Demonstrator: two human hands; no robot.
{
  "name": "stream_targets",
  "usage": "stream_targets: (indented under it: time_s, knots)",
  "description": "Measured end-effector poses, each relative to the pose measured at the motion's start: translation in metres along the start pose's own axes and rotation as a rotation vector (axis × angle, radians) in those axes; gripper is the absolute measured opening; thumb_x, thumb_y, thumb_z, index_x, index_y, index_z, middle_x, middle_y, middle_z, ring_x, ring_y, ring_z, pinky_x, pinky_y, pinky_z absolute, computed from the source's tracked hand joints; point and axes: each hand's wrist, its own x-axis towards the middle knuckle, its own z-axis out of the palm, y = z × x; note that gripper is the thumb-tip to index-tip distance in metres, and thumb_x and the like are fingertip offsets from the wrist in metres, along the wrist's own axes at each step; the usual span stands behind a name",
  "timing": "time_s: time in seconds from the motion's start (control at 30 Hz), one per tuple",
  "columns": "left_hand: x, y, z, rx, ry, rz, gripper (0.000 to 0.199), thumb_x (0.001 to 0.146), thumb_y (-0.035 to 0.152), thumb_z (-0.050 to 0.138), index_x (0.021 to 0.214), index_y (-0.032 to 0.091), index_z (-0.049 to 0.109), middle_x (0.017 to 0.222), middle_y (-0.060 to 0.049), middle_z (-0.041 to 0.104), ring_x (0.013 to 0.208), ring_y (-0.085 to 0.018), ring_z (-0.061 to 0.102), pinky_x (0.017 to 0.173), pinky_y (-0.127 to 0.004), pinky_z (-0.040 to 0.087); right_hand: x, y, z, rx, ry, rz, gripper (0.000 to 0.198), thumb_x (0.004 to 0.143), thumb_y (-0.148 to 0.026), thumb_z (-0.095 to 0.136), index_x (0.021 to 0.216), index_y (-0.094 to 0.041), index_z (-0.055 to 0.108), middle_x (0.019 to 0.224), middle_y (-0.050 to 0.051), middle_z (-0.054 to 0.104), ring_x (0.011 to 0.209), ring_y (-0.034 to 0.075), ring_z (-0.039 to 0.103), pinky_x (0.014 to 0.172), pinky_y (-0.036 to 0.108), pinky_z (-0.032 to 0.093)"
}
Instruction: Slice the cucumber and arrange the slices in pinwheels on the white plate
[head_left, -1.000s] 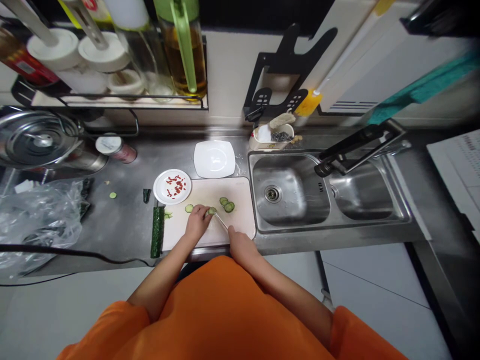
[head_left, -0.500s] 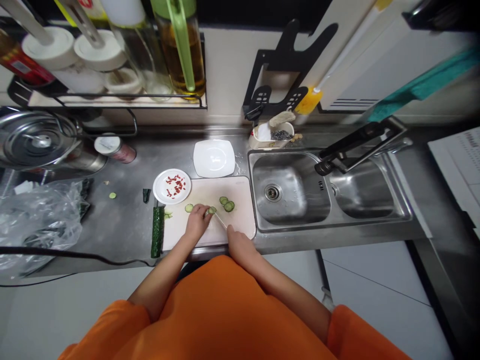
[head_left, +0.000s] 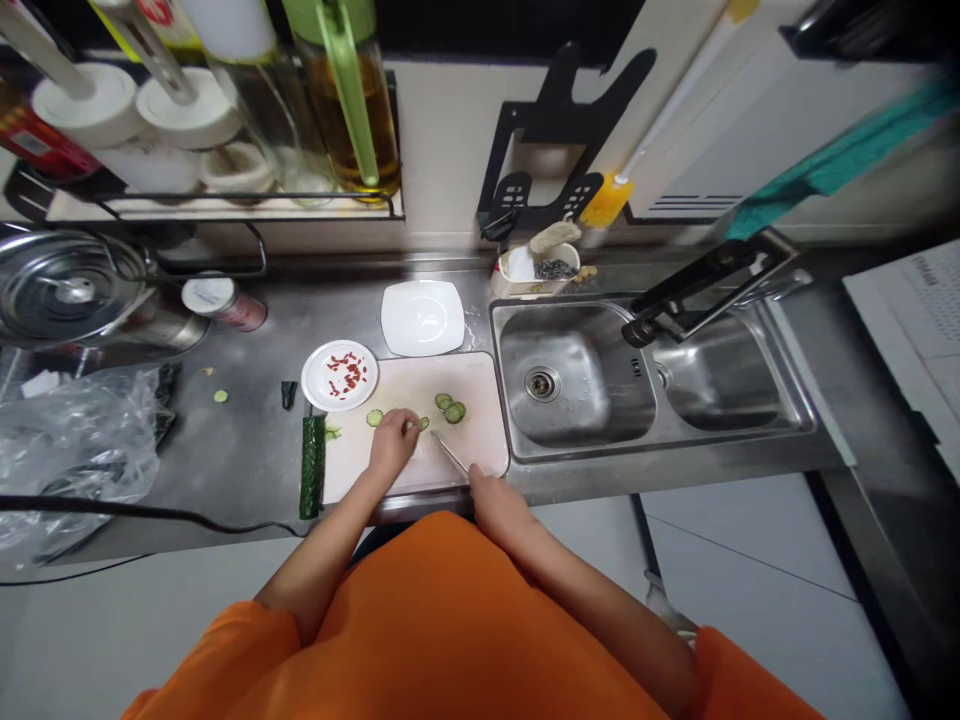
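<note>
My left hand (head_left: 394,445) is closed on a cucumber slice (head_left: 422,424), pinched at the fingertips over the white cutting board (head_left: 420,380). In my right hand (head_left: 491,492) is a knife (head_left: 448,453), its blade slanting toward the left hand and its tip a little apart from the slice. A small pile of cucumber slices (head_left: 450,408) lies on the right half of the board. Another single slice (head_left: 374,417) rests left of my left hand. Beside the board's left edge is a length of dark green cucumber (head_left: 312,468).
Behind the board stand a white plate with red bits (head_left: 330,395) and a square white plate (head_left: 422,318). A double sink (head_left: 577,370) lies to the right, with a black faucet (head_left: 690,285). At left are a plastic bag (head_left: 82,450), a can (head_left: 225,302) and a lidded pot (head_left: 71,285).
My right hand has drawn the knife back to the right, away from the slice in my left hand. The left hand stays nearly in place, the slice tilted more edge-on.
</note>
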Motion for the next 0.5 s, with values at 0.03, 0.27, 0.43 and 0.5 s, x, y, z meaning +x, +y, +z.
stream_targets:
  time_s: [0.03, 0.27, 0.43, 0.5]
  knots:
    - [-0.001, 0.002, -0.002, -0.017, -0.017, -0.023, 0.008, 0.078, 0.022, 0.053, 0.077, 0.02, 0.061, 0.077, -0.002, 0.063, 0.071, -0.016, 0.056, 0.07, -0.028, 0.044, 0.0, 0.0, 0.0, 0.004, 0.004, -0.001, 0.031, 0.083, -0.004, 0.036, 0.111, -0.017, 0.043, 0.095, 0.014, 0.064, 0.095, 0.026, 0.062, 0.07, 0.031, 0.043]
    - [0.001, -0.006, -0.036, -0.123, 0.028, -0.271, 0.019, 0.076, 0.033, 0.056, 0.085, 0.02, 0.065, 0.075, 0.001, 0.067, 0.068, -0.013, 0.058, 0.07, -0.024, 0.044, -0.001, 0.001, -0.002, -0.024, 0.026, -0.008, 0.033, 0.084, -0.003, 0.034, 0.113, -0.015, 0.044, 0.093, 0.014, 0.064, 0.094, 0.025, 0.062, 0.07, 0.03, 0.042]
    - [0.005, -0.029, -0.062, -0.067, 0.076, -0.388, 0.022, 0.072, 0.038, 0.06, 0.081, 0.02, 0.066, 0.074, 0.0, 0.068, 0.069, -0.014, 0.06, 0.07, -0.024, 0.044, -0.001, 0.003, -0.002, -0.029, 0.024, -0.009, 0.033, 0.084, -0.003, 0.035, 0.113, -0.015, 0.044, 0.091, 0.013, 0.064, 0.092, 0.024, 0.062, 0.071, 0.029, 0.041]
    - [0.006, -0.037, -0.065, -0.03, 0.077, -0.392, 0.021, 0.072, 0.037, 0.059, 0.082, 0.02, 0.066, 0.074, 0.0, 0.068, 0.07, -0.015, 0.06, 0.069, -0.025, 0.044, -0.001, 0.003, -0.002, -0.039, 0.023, -0.011, 0.033, 0.084, -0.003, 0.036, 0.113, -0.016, 0.044, 0.092, 0.013, 0.064, 0.093, 0.024, 0.062, 0.07, 0.029, 0.041]
